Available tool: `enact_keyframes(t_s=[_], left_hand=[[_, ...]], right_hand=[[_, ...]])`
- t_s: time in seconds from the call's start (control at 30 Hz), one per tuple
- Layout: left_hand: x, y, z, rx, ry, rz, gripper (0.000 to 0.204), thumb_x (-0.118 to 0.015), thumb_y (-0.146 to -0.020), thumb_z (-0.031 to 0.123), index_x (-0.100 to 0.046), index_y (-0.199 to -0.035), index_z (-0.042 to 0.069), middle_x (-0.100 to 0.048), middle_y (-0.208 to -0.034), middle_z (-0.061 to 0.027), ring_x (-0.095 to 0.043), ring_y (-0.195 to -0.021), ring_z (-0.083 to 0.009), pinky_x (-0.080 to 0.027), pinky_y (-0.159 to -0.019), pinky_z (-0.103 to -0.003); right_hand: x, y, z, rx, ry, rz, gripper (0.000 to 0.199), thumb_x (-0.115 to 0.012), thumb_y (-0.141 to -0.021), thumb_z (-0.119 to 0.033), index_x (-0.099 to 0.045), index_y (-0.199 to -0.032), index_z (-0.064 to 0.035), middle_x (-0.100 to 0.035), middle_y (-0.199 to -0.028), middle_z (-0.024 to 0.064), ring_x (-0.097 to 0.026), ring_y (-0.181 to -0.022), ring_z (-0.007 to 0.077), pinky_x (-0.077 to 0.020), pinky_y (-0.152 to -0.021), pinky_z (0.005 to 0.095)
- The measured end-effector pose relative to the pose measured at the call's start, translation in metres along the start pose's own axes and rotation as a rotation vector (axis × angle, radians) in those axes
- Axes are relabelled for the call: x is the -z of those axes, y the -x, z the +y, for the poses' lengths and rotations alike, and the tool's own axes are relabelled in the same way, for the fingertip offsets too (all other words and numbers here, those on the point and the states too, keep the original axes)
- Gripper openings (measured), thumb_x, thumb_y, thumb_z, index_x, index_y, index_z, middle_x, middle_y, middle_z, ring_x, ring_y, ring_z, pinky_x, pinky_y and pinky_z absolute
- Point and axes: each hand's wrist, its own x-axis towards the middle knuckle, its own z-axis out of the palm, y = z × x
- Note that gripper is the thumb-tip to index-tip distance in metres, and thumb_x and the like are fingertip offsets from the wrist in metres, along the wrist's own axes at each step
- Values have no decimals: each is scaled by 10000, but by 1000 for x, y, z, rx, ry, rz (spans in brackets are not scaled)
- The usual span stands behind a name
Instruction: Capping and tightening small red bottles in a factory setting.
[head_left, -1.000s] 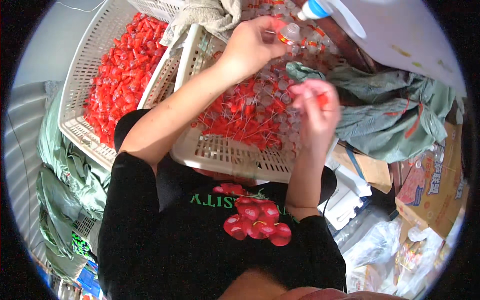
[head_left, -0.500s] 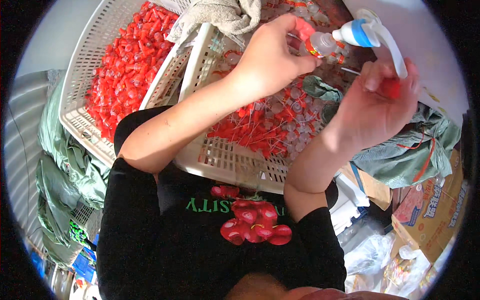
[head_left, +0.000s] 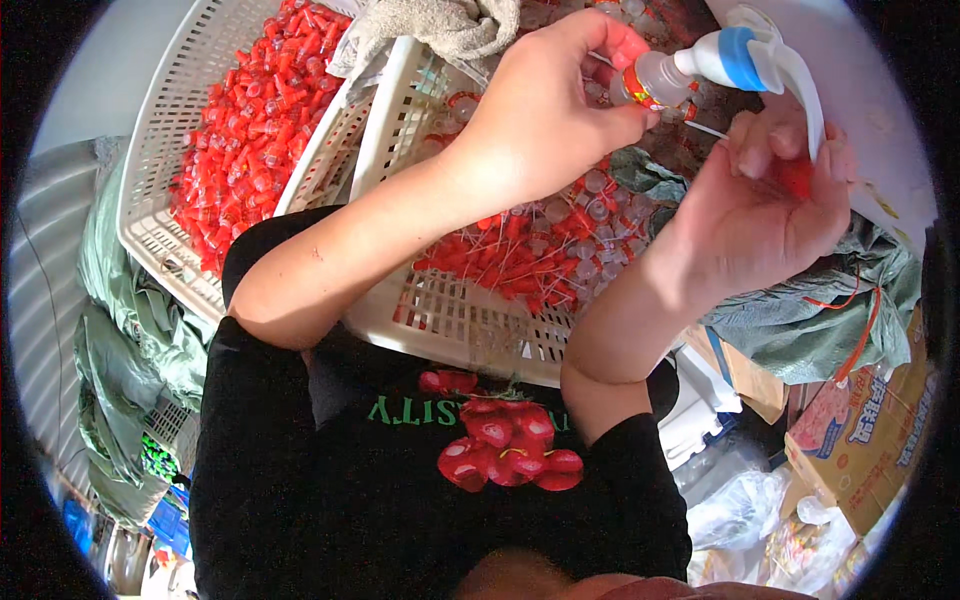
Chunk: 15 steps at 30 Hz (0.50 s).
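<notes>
My left hand pinches a small clear bottle with a red and yellow label, tilted on its side. The bottle's mouth meets the tip of a white nozzle with a blue ring. A curved white lever runs from the nozzle down to my right hand, whose fingers curl at its lower end. Something red shows in the right palm, partly hidden by the fingers. A thin white stick juts out near the right fingertips; I cannot tell what bears it.
Below my hands, a cream slotted basket holds red caps with white sticks and clear bottles. Another basket at left holds many red pieces. A grey cloth hangs over the rims. Green sacking and a cardboard box are at right.
Both hands have shifted slightly right. The bottle has moved with the left hand, and its mouth now lies closer against the nozzle tip. The nozzle and lever appear slightly lower and tilted.
</notes>
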Motion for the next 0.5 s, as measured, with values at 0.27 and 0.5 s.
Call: enact_keyframes(t_s=[0.27, 0.5], left_hand=[[9, -4, -8, 118, 44, -55, 282, -599, -708, -43, -468, -956, -8, -523, -867, -68, -490, -812, -110, -423, -716, -231], [11, -1, -6, -601, -509, -47, 265, -594, -719, -36, -468, -949, -4, -518, -857, -61, -486, -807, -102, -418, -697, -218]], right_hand=[[-1, 6, 2, -29, -29, 37, 115, -500, -751, -123, -477, -696, -25, -390, -589, 78, -311, -464, 120, -251, -411, 227], [0, 7, 2, -47, -29, 33, 111, -488, -755, -120, -475, -702, -23, -391, -593, 78, -310, -460, 121, -246, -412, 229]])
